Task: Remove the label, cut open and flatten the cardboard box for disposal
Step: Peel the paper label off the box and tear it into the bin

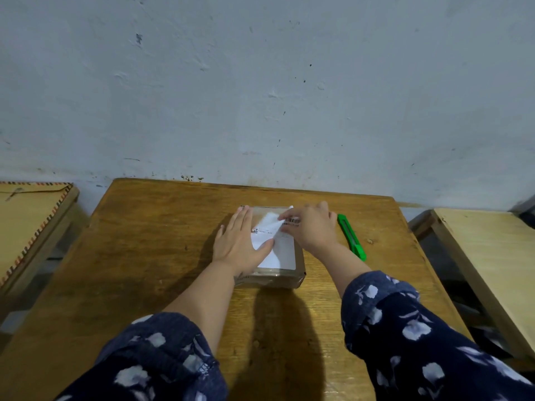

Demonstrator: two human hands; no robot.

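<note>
A small taped cardboard box (272,277) sits in the middle of the wooden table (150,241). A white shipping label (278,244) covers its top, and the far right corner of the label is peeled up and folded over. My left hand (240,241) lies flat with fingers spread on the left part of the box top, pressing it down. My right hand (311,227) pinches the lifted part of the label at the far right of the box. A green utility knife (351,237) lies on the table just right of my right hand.
A pale blue wall (260,96) stands right behind the table. A lower surface with a stitched mat (29,224) is at the left. Another light wooden table (492,264) is at the right, across a narrow gap.
</note>
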